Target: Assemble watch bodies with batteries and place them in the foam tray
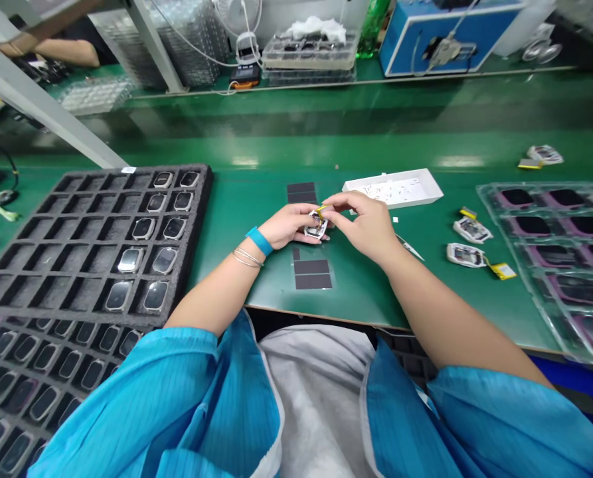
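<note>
My left hand (289, 226) is closed round a small watch-shaped module (316, 228) with a yellow tab, held just above the green bench. My right hand (363, 222) pinches at the top of the same module, fingertips meeting the left hand's. Black rectangular pads lie on the bench behind the hands (301, 192) and in front of them (312, 273). A thin tweezer-like tool (410, 247) rests right of my right wrist.
A black foam tray (42, 229) with several watch cases sits at left, another below it. A white shallow tray (393, 188) of small parts lies behind my hands. Two loose modules (468, 242) and a clear blister tray (555, 252) lie right. Another person's arm (62, 50) shows far left.
</note>
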A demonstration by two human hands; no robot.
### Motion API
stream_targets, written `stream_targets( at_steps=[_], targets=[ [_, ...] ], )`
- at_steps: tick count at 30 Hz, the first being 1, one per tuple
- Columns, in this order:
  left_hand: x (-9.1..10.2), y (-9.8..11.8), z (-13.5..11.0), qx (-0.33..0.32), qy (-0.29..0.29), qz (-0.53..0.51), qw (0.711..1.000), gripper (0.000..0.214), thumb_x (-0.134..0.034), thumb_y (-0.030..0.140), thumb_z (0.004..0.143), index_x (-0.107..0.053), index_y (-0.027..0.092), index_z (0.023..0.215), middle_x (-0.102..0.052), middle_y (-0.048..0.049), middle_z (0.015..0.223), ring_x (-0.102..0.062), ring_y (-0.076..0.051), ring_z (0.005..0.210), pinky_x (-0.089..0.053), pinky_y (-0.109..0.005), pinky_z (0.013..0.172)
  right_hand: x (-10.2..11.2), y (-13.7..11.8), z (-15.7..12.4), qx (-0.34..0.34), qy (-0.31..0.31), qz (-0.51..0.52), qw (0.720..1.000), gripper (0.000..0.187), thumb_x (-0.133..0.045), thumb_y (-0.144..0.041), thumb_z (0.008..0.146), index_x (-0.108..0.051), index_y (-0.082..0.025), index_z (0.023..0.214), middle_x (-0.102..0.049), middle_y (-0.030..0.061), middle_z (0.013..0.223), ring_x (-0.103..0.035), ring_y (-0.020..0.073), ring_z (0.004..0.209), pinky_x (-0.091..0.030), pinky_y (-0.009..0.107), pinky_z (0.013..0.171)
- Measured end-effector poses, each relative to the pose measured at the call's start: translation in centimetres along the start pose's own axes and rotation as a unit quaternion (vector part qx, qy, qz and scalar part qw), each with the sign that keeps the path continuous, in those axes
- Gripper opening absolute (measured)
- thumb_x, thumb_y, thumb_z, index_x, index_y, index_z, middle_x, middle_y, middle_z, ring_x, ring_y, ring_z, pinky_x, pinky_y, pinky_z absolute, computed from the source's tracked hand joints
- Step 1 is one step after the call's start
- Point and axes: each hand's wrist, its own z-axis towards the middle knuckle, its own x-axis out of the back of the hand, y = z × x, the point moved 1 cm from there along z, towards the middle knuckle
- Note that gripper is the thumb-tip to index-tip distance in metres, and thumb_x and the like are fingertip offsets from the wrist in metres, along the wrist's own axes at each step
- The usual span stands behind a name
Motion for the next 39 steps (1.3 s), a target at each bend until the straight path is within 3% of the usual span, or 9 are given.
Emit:
stream_targets(
  at_steps=[5,14,21,27,32,35,39],
  targets=[
    [0.4,0.0,0.2,0.012,0.019,0.006,1.0,0.019,-0.069,0.012,0.084,-0.069,0.014,0.104,-0.078,-0.0088,0.091,-0.076,-0.018,0.073,-0.063,-0.035,0.079,-0.4,0.4,0.4,0.019,-0.001,-0.033,0.999,0.019,-0.07,-0.025,0.084,-0.078,-0.026,0.101,-0.077,0.0036,0.092,-0.071,0.0242,0.092,-0.056,0.044,0.093],
    [0.1,0.2,0.3,0.001,0.048,0.002,0.999,0.015,-0.065,0.007,0.084,-0.069,0.014,0.097,-0.074,-0.0034,0.079,-0.075,-0.015,0.069,-0.059,-0.023,0.064,-1.4,1.5,0.3,0.034,0.043,0.01,0.998,0.024,-0.07,-0.024,0.084,-0.076,-0.022,0.107,-0.076,0.0057,0.101,-0.073,0.0228,0.093,-0.057,0.042,0.095],
    [0.1,0.2,0.1,-0.013,0.056,0.024,0.998,0.02,-0.073,0.012,0.076,-0.07,0.013,0.096,-0.075,-0.0054,0.082,-0.075,-0.016,0.069,-0.061,-0.024,0.064,-1.8,1.6,0.7,-0.051,-0.003,0.087,0.995,0.03,-0.066,-0.023,0.086,-0.069,-0.022,0.115,-0.075,0.0048,0.111,-0.071,0.021,0.103,-0.059,0.036,0.093],
    [-0.2,0.2,0.1,-0.022,0.066,-0.002,0.998,0.061,-0.073,0.009,0.072,-0.057,0.016,0.131,-0.077,-0.0046,0.084,-0.076,-0.019,0.068,-0.062,-0.026,0.06,-1.9,1.7,1.1,-0.155,-0.056,0.184,0.969,0.033,-0.064,-0.019,0.083,-0.063,-0.021,0.116,-0.073,0.0022,0.098,-0.071,0.0171,0.081,-0.062,0.034,0.082],
    [-0.8,0.3,-0.4,-0.013,0.04,-0.019,0.999,0.081,-0.069,0.005,0.069,-0.048,0.017,0.147,-0.077,-0.0041,0.091,-0.077,-0.019,0.078,-0.065,-0.032,0.074,-2.1,1.6,1.0,-0.13,-0.059,0.217,0.966,0.027,-0.067,-0.017,0.079,-0.066,-0.021,0.106,-0.074,0.0017,0.095,-0.072,0.0171,0.087,-0.062,0.034,0.086],
    [-0.7,0.5,-0.5,-0.033,0.048,-0.01,0.998,0.078,-0.069,0.01,0.072,-0.048,0.018,0.147,-0.078,-0.0041,0.093,-0.077,-0.019,0.08,-0.064,-0.035,0.081,-0.2,1.8,1.4,-0.107,-0.029,0.186,0.976,0.029,-0.073,-0.019,0.078,-0.069,-0.021,0.107,-0.074,0.0014,0.095,-0.072,0.0167,0.085,-0.062,0.035,0.085],
    [1.0,1.4,-0.4,-0.135,0.165,-0.017,0.977,0.045,-0.068,0.019,0.076,-0.063,0.017,0.121,-0.078,-0.0044,0.093,-0.074,-0.014,0.076,-0.06,-0.027,0.077,6.5,2.4,2.1,-0.13,0.004,0.131,0.983,0.03,-0.081,-0.017,0.075,-0.075,-0.021,0.104,-0.075,0.0026,0.093,-0.072,0.0175,0.086,-0.059,0.036,0.083]
  ],
)
